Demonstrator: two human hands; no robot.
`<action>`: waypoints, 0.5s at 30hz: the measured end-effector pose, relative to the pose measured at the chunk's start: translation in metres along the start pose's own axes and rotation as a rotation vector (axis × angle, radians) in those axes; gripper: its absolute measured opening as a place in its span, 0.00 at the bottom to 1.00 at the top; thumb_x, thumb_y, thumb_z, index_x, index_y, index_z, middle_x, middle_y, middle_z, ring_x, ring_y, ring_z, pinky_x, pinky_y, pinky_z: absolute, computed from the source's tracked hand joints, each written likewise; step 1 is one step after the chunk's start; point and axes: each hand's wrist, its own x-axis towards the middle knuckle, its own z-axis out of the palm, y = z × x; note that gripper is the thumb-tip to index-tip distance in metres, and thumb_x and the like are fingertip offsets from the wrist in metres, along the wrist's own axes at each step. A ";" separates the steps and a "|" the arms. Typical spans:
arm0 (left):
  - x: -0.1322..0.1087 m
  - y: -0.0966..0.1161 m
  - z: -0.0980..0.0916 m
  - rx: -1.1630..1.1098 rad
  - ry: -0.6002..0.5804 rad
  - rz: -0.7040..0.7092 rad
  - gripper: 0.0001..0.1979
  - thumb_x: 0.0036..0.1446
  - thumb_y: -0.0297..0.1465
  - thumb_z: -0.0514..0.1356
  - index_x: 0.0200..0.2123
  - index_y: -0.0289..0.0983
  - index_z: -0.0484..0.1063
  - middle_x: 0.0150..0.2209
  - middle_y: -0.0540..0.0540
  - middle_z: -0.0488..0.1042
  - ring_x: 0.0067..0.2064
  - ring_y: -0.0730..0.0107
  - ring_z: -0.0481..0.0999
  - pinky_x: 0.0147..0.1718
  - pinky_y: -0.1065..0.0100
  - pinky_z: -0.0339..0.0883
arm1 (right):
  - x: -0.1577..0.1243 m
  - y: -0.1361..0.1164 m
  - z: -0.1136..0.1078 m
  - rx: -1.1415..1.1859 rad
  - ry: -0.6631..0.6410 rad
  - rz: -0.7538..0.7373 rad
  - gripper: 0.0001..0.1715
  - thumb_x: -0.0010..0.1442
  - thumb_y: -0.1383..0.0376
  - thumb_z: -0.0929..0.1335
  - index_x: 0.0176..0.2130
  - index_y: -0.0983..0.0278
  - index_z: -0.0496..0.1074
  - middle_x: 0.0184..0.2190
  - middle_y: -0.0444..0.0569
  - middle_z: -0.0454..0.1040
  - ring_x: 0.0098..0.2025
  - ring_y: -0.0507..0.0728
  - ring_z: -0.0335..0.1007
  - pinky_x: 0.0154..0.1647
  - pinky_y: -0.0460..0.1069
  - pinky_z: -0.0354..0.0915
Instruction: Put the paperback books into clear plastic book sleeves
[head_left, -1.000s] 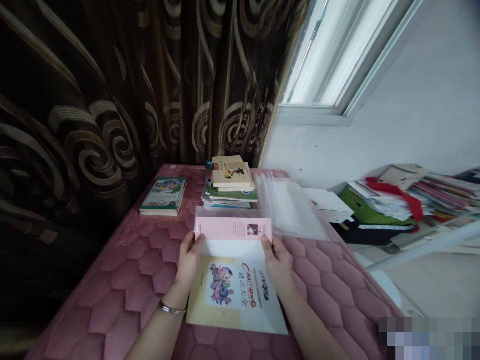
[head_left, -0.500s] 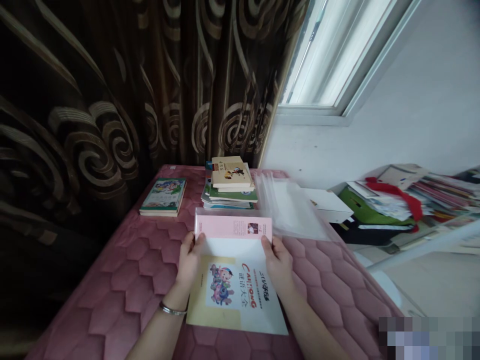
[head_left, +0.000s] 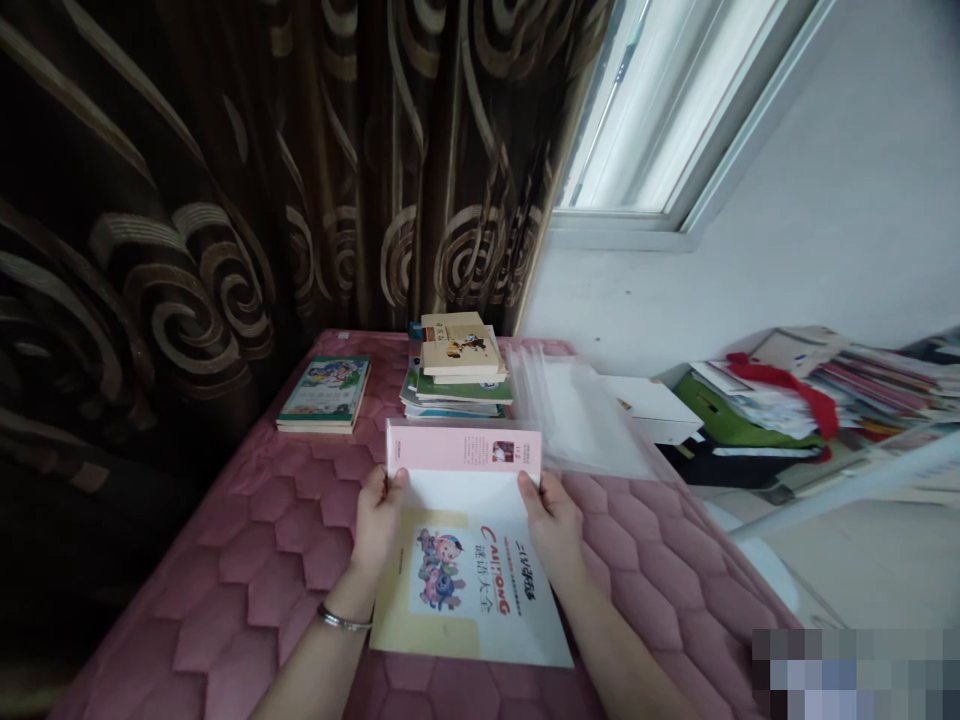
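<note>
A picture book (head_left: 517, 630) with a white and yellow cover lies on the pink quilted surface in front of me, its print turned sideways. Along its far side runs a pink flap (head_left: 435, 450) with small text and a photo, edged by a thin strip of clear plastic. My left hand (head_left: 377, 515) pinches the left edge where flap and cover meet, thumb on top. On the opposite edge, my right hand (head_left: 553, 515) grips in the same way. The fingers underneath are hidden.
Beyond the book stands a stack of books (head_left: 461, 350). Two or so green-edged books (head_left: 324, 390) lie to its left. Clear plastic sleeves (head_left: 574, 410) spread to its right, near a white box (head_left: 652, 410). Piled papers (head_left: 757, 400) fill the far right; a patterned curtain (head_left: 337, 180) hangs behind.
Both hands keep their grip on the book. The clear strip beyond the pink flap looks narrower, and the whole view has shifted very slightly.
</note>
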 end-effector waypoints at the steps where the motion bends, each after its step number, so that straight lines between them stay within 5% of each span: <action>1: 0.000 0.001 0.000 -0.005 -0.003 -0.004 0.19 0.47 0.47 0.63 0.26 0.37 0.66 0.20 0.55 0.65 0.23 0.75 0.62 0.22 0.74 0.54 | 0.001 0.003 0.000 -0.021 -0.002 -0.007 0.28 0.53 0.42 0.65 0.32 0.64 0.71 0.23 0.46 0.72 0.25 0.55 0.65 0.25 0.48 0.63; 15: 0.004 -0.003 -0.002 0.037 -0.017 0.063 0.16 0.47 0.44 0.63 0.26 0.36 0.68 0.21 0.54 0.65 0.24 0.75 0.62 0.23 0.74 0.55 | 0.001 0.002 0.000 0.013 0.006 0.029 0.28 0.51 0.41 0.66 0.31 0.64 0.70 0.22 0.45 0.71 0.24 0.55 0.65 0.24 0.48 0.63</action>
